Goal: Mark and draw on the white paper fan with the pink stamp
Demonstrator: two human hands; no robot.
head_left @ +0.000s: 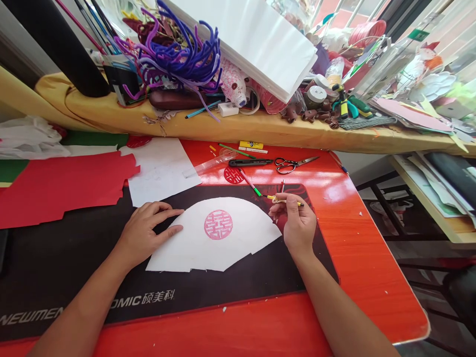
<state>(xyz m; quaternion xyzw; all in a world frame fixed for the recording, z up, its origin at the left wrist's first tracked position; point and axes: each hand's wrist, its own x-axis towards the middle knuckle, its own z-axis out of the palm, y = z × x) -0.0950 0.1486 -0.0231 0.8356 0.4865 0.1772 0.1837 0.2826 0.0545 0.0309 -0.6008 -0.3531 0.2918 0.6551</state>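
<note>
A fan-shaped sheet of white paper (186,248) lies on the dark desk mat, with a round pink double-happiness design (218,224) drawn near its upper middle. My left hand (147,233) rests at the sheet's left edge, thumb and fingers stretched out over it. Beyond the sheet's right corner, my right hand (299,223) pinches a thin yellow pen (284,200) with black ends, held nearly level. Just left of that pen lies a pink marker with a green end (250,182). A red paper-cut double-happiness disc (233,175) sits behind the sheet.
Scissors (293,164), a black utility knife (251,162), a clear ruler (210,164) and a yellow glue stick (251,145) lie at the back of the red table (372,277). Red paper (70,186) and white paper (159,171) are at left. A cluttered ledge (260,130) runs behind.
</note>
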